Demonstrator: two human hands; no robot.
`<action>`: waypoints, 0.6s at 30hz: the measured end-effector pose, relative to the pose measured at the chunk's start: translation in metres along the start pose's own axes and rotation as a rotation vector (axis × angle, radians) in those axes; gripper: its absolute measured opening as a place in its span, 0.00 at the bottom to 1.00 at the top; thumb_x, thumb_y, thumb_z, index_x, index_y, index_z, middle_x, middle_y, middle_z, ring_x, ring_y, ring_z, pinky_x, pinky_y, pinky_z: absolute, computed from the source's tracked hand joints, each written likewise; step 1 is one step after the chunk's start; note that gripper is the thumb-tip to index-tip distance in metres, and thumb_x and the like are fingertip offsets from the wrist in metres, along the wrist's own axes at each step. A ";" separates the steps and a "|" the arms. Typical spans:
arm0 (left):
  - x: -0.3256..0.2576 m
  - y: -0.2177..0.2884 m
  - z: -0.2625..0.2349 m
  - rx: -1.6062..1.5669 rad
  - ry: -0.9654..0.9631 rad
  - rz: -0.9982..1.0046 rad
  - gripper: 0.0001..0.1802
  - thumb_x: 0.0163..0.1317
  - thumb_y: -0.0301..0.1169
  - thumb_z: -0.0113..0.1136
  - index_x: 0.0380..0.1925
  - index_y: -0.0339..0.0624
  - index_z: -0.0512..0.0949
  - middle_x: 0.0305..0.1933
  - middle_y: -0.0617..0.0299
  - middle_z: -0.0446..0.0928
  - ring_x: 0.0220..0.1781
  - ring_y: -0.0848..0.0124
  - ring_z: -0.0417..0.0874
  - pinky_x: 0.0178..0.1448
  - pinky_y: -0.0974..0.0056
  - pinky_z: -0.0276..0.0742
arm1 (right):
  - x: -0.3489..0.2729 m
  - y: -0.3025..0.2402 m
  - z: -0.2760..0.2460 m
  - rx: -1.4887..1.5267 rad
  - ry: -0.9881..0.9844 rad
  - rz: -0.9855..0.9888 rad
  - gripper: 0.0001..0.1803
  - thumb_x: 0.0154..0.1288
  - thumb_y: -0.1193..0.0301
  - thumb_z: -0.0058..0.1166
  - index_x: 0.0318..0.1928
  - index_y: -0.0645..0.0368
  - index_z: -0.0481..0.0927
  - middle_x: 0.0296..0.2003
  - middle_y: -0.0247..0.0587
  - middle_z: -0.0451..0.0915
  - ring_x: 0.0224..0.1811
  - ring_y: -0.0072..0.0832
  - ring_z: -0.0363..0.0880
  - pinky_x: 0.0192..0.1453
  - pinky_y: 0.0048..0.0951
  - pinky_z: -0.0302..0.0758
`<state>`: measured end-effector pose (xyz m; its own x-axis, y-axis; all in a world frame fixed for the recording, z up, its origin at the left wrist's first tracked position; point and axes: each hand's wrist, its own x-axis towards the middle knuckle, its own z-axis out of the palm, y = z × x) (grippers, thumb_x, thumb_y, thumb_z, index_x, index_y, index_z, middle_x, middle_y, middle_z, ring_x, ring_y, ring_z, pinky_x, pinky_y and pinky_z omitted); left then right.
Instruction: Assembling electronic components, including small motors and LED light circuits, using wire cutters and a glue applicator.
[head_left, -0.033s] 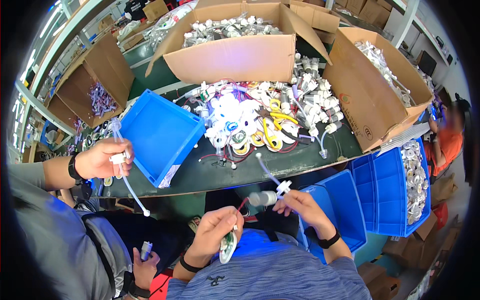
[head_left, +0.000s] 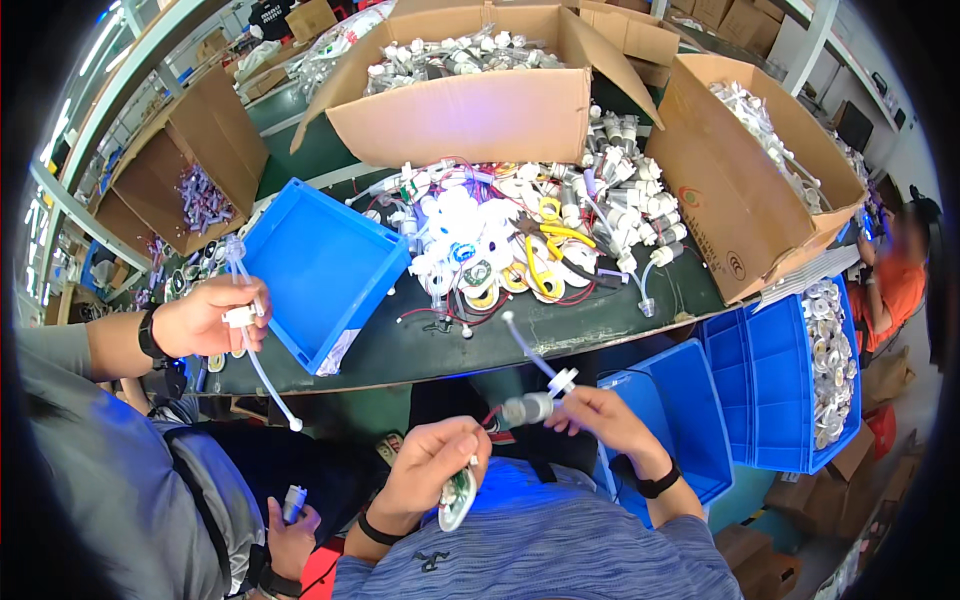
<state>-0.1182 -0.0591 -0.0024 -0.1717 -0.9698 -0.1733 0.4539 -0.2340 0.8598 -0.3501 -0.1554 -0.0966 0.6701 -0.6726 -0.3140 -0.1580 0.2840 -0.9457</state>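
My left hand (head_left: pixel 432 462) is closed on a small white disc-shaped part with a green circuit board (head_left: pixel 458 498). A short red wire runs from near its fingertips toward a small motor pump (head_left: pixel 527 408), a clear-grey cylinder with a white fitting (head_left: pixel 562 382) and a pale tube (head_left: pixel 530 347). My right hand (head_left: pixel 597 418) pinches this pump at its fitting end, just right of the left hand. Both hands are in front of the table edge, above my lap. Part of the disc is hidden by my left fingers.
On the dark green table (head_left: pixel 420 350) lies a pile of pumps, white discs and wires, with yellow-handled pliers (head_left: pixel 568 234). A blue tray (head_left: pixel 325 265), cardboard boxes (head_left: pixel 460 115) and blue bins (head_left: pixel 690 400) surround it. A co-worker's hand (head_left: pixel 215 315) at left holds a tubed fitting.
The pump in my right hand has tilted and shifted slightly, its tube tip moving a little left. My left hand with the disc has turned slightly.
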 end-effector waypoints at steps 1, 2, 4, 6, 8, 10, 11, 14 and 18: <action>0.000 0.003 0.001 0.010 -0.124 -0.031 0.14 0.67 0.33 0.45 0.25 0.36 0.70 0.22 0.66 0.69 0.21 0.83 0.66 0.24 0.77 0.61 | -0.002 0.011 -0.001 -0.229 -0.032 -0.110 0.11 0.64 0.67 0.48 0.37 0.64 0.75 0.35 0.39 0.80 0.32 0.27 0.76 0.36 0.28 0.73; -0.001 0.002 0.001 0.037 -0.147 -0.101 0.14 0.67 0.33 0.45 0.26 0.35 0.70 0.23 0.66 0.69 0.24 0.83 0.66 0.27 0.77 0.61 | -0.005 -0.001 0.005 -0.564 0.085 -0.163 0.12 0.60 0.68 0.51 0.39 0.64 0.74 0.37 0.43 0.79 0.35 0.33 0.77 0.39 0.32 0.73; 0.006 -0.001 0.003 0.131 -0.229 -0.121 0.13 0.67 0.31 0.44 0.27 0.34 0.71 0.26 0.67 0.68 0.27 0.83 0.65 0.30 0.76 0.62 | -0.005 -0.028 0.018 -0.898 0.301 -0.473 0.20 0.52 0.70 0.57 0.46 0.63 0.71 0.47 0.51 0.74 0.46 0.45 0.73 0.49 0.39 0.70; 0.006 -0.011 0.006 0.190 -0.275 -0.127 0.13 0.68 0.31 0.43 0.28 0.35 0.71 0.27 0.68 0.68 0.27 0.84 0.64 0.31 0.76 0.62 | -0.004 -0.059 0.031 -0.603 0.130 -0.630 0.24 0.54 0.70 0.56 0.51 0.63 0.69 0.50 0.48 0.73 0.54 0.42 0.70 0.60 0.38 0.63; 0.003 -0.010 0.006 0.217 -0.261 -0.121 0.13 0.68 0.32 0.43 0.28 0.35 0.71 0.26 0.69 0.68 0.27 0.84 0.64 0.30 0.76 0.62 | 0.005 -0.071 0.037 -0.419 -0.144 -0.694 0.23 0.55 0.72 0.55 0.53 0.63 0.69 0.50 0.46 0.73 0.53 0.40 0.71 0.63 0.38 0.59; -0.001 -0.002 0.002 0.285 -0.204 -0.136 0.13 0.67 0.32 0.45 0.27 0.36 0.72 0.23 0.70 0.67 0.25 0.86 0.63 0.28 0.76 0.60 | 0.015 -0.065 0.042 -0.344 -0.347 -0.679 0.18 0.57 0.76 0.53 0.50 0.61 0.71 0.43 0.43 0.76 0.45 0.34 0.75 0.58 0.33 0.64; -0.003 0.002 0.003 0.314 -0.120 -0.133 0.13 0.64 0.30 0.48 0.23 0.35 0.74 0.21 0.68 0.71 0.23 0.84 0.65 0.27 0.76 0.60 | 0.016 -0.063 0.045 -0.338 -0.356 -0.673 0.18 0.57 0.76 0.53 0.50 0.61 0.71 0.43 0.43 0.76 0.45 0.34 0.75 0.58 0.33 0.64; -0.011 -0.006 -0.003 0.371 -0.029 -0.032 0.12 0.66 0.32 0.47 0.27 0.36 0.73 0.20 0.72 0.68 0.22 0.87 0.63 0.25 0.78 0.58 | 0.017 -0.072 0.054 -0.147 -0.326 -0.407 0.10 0.60 0.76 0.52 0.42 0.64 0.74 0.30 0.39 0.79 0.33 0.26 0.79 0.34 0.24 0.74; -0.009 -0.014 -0.016 0.276 0.088 0.008 0.14 0.66 0.34 0.48 0.31 0.34 0.76 0.23 0.70 0.72 0.24 0.87 0.67 0.26 0.78 0.61 | 0.022 -0.077 0.061 -0.220 -0.204 -0.521 0.02 0.59 0.78 0.51 0.33 0.63 0.74 0.25 0.35 0.77 0.26 0.17 0.77 0.28 0.19 0.71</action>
<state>-0.1095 -0.0484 -0.0206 -0.0875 -0.9766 -0.1964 0.1978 -0.2103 0.9574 -0.2791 -0.1507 -0.0256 0.8217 -0.5345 0.1977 0.0968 -0.2109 -0.9727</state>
